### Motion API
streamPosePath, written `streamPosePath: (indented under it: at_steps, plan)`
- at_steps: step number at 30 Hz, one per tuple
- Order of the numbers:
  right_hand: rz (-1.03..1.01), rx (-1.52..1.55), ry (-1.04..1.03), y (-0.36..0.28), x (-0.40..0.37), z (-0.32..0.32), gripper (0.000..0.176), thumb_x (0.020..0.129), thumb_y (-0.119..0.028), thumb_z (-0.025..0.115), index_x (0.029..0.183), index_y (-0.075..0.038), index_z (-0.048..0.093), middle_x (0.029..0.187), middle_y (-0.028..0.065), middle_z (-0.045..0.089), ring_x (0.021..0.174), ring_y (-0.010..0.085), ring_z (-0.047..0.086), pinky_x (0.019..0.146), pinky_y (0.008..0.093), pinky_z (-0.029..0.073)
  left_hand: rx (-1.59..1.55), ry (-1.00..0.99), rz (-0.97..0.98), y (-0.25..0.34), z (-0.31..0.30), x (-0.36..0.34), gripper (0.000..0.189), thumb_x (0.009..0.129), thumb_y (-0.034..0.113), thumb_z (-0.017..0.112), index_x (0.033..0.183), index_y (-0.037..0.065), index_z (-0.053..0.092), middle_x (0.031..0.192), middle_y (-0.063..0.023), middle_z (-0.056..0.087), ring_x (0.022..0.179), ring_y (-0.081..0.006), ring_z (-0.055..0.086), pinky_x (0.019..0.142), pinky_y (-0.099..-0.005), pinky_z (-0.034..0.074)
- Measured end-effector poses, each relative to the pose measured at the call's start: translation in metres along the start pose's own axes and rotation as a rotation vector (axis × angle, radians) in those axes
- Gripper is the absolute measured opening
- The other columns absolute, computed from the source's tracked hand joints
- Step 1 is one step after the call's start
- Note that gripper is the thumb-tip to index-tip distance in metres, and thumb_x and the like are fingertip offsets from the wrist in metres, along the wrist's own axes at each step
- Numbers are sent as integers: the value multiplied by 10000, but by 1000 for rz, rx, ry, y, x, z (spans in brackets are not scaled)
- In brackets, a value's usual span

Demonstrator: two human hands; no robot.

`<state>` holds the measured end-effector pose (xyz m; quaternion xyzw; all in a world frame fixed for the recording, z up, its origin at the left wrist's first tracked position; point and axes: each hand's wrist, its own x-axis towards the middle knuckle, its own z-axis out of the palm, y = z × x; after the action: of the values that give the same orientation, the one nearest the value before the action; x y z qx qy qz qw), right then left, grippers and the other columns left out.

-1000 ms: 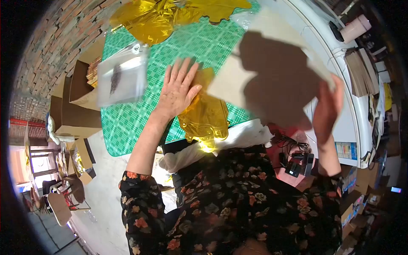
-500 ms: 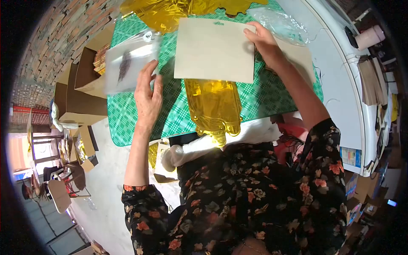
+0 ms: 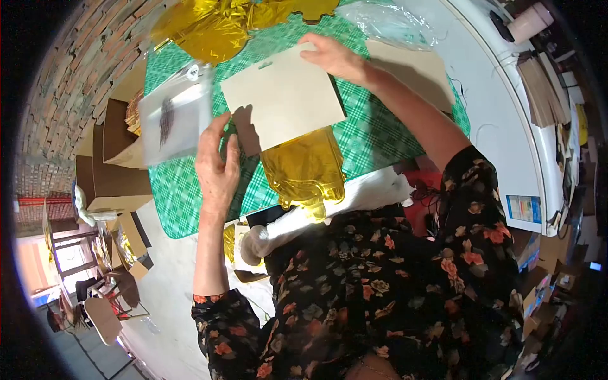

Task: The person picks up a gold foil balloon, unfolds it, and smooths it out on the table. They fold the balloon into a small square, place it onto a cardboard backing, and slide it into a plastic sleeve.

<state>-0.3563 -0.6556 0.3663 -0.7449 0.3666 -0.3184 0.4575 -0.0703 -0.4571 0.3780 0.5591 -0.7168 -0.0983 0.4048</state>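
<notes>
A cream cardboard sheet (image 3: 285,95) with a small slot near its far edge lies tilted over the green checked tablecloth. My right hand (image 3: 332,58) pinches the sheet at its far right corner. Close to the sheet's left edge, my left hand (image 3: 216,168) is open with fingers bent and apart, holding nothing; its shadow falls on the cardboard. From under the near edge of the sheet sticks out a flat gold foil balloon (image 3: 304,168), reaching past the table's front edge. To the left lie clear plastic bags (image 3: 183,120) with a dark print.
More gold foil (image 3: 209,28) covers the far side of the table. A crumpled clear plastic wrapper (image 3: 386,25) and another cardboard sheet (image 3: 415,73) lie at the far right. Open cardboard boxes (image 3: 117,180) stand left of the table, and a white surface (image 3: 494,107) runs along the right.
The cardboard sheet has turned anticlockwise and come down over the gold foil balloon. My right hand has moved left with it, while my left hand sits a little lower, near its edge.
</notes>
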Motion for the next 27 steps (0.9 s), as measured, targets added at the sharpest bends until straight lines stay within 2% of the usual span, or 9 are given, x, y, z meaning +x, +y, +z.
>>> streamPosePath:
  at_steps: [4, 7, 15, 18, 21, 24, 27]
  plan:
    - [24, -144, 13, -1, -10, 8, 344, 1044, -262, 590, 1284, -19, 548, 1007, 96, 676, 919, 156, 636, 806, 328, 526, 41, -74, 138, 12, 13, 5, 399, 950, 18, 631, 1347, 52, 610, 1368, -173, 619, 1275, -364, 587, 1094, -415, 462]
    - [23, -184, -2, 1, -12, 10, 342, 1041, -258, 584, 1283, -19, 545, 1014, 111, 678, 921, 171, 640, 815, 341, 526, 17, -199, 166, 19, 24, 9, 440, 913, 32, 660, 1351, 64, 616, 1437, -157, 565, 1319, -358, 546, 1097, -441, 466]
    - [-10, -294, 63, -2, -17, 14, 354, 1019, -254, 600, 1291, -40, 528, 988, 145, 685, 902, 215, 672, 818, 378, 533, 121, -300, 295, 11, 48, 13, 439, 940, 137, 683, 1370, 84, 615, 1487, -148, 530, 1412, -365, 467, 1171, -479, 390]
    - [82, -309, 50, -15, -26, 13, 368, 1005, -235, 611, 1320, -64, 528, 1100, 169, 662, 1013, 263, 658, 893, 388, 521, 155, -330, 313, 8, 49, 12, 430, 975, 168, 651, 1394, 88, 597, 1516, -144, 506, 1434, -366, 442, 1181, -476, 377]
    - [-277, -655, 303, -7, -38, 21, 439, 946, -229, 685, 1331, -71, 546, 1254, 206, 614, 1183, 344, 593, 996, 431, 485, 162, -333, 321, 6, 50, 12, 421, 975, 171, 650, 1386, 89, 603, 1514, -141, 509, 1430, -367, 446, 1178, -476, 381]
    - [-544, -688, 254, -12, -73, 17, 541, 876, -267, 749, 1347, -74, 567, 1387, 189, 537, 1341, 358, 483, 1093, 464, 413, 165, -330, 321, 6, 50, 12, 415, 974, 177, 651, 1378, 93, 609, 1510, -140, 513, 1423, -364, 453, 1178, -474, 380]
    - [-398, -668, -60, -52, -134, 28, 728, 751, -302, 845, 1377, -55, 567, 1473, 170, 493, 1427, 361, 418, 1171, 497, 339, 159, -322, 313, 6, 50, 12, 415, 970, 181, 654, 1374, 97, 613, 1508, -140, 515, 1419, -361, 458, 1179, -471, 380]
